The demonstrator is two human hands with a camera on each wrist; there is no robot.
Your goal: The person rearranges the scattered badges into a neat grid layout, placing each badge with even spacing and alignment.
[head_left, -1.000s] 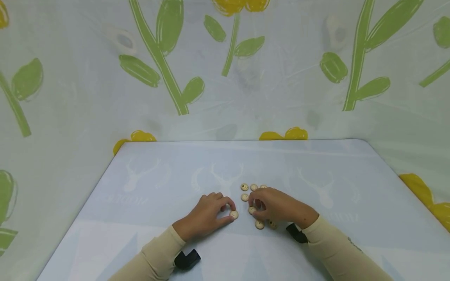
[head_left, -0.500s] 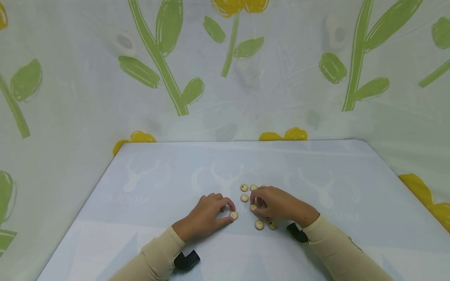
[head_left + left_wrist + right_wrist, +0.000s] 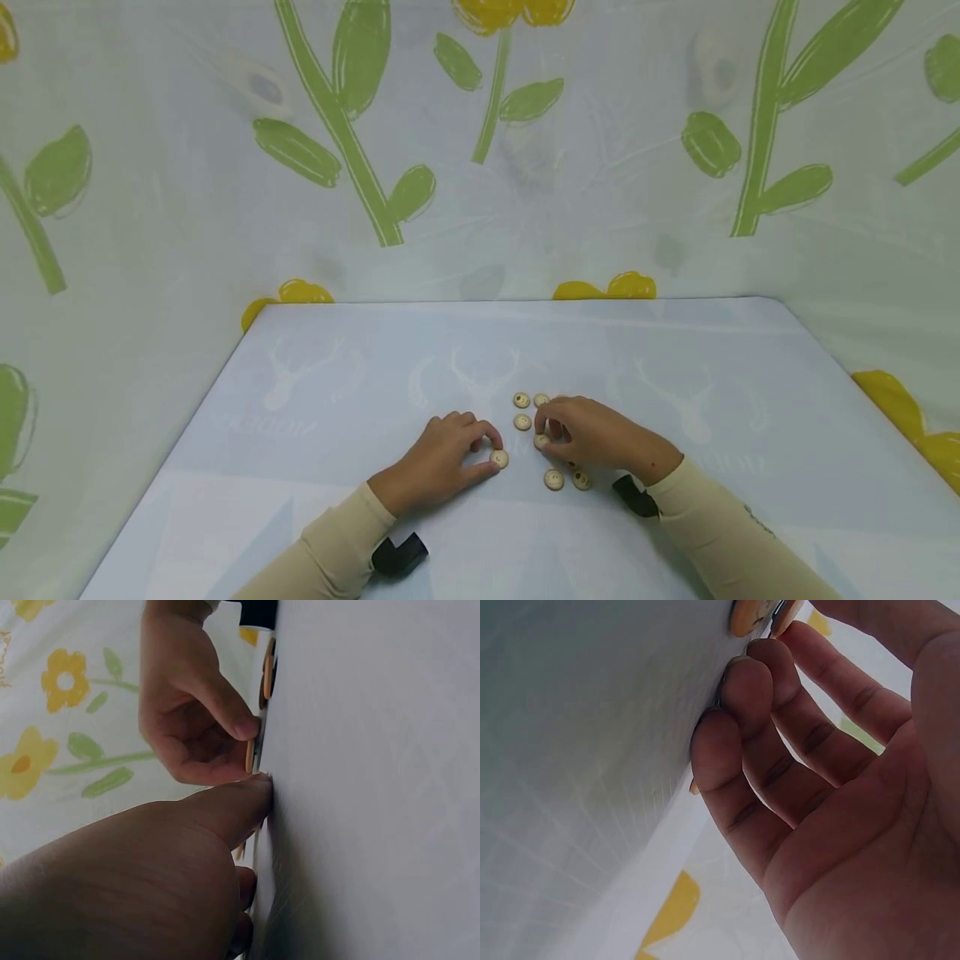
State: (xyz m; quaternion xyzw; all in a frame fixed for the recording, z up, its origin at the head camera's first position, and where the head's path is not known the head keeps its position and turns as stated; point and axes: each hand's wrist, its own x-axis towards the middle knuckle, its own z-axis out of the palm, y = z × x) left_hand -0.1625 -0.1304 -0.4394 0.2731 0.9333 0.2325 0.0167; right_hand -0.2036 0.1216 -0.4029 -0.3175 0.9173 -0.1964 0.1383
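Several round, pale wooden buttons lie on a light blue table in the head view. My left hand pinches one button by its edges between thumb and index finger. Just to the right, my right hand pinches another button the same way, low at the tabletop. In the left wrist view that button shows on edge beneath the right thumb. The right wrist view has the held button at the index fingertip, while the other fingers curl against the table surface.
Beyond the right hand is a back row of buttons, its right end partly hidden. A single button sits in front of the row. Nearer lie two more buttons, with another half covered by the right hand. Flower-printed cloth hangs behind the table.
My right hand has shifted slightly away from me and to the right with its button, closer to the back row. My left hand and its button have stayed in place.
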